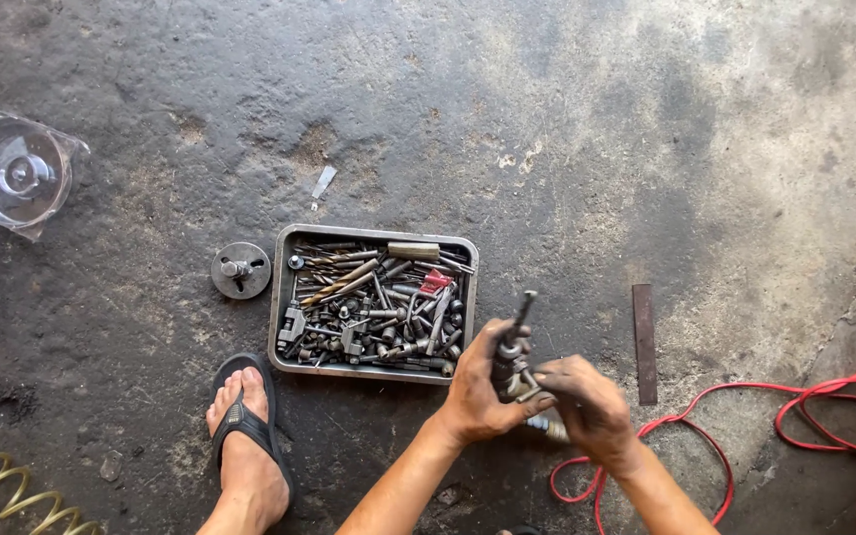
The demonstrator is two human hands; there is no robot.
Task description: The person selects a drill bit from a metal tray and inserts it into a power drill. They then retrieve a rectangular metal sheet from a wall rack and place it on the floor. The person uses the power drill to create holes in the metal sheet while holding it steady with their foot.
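grimy left hand (478, 391) and right hand (587, 401) around slim steel drill chuck (513, 349)

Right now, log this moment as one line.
left hand: grips drill chuck | right hand: on chuck key | metal tray: full of bits | red cable: on floor

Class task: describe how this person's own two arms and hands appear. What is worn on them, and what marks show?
Both forearms are bare: no sleeves, gloves, watch or rings visible. The left hand and right hand are smeared with dark grime, heaviest on the fingers and knuckles.
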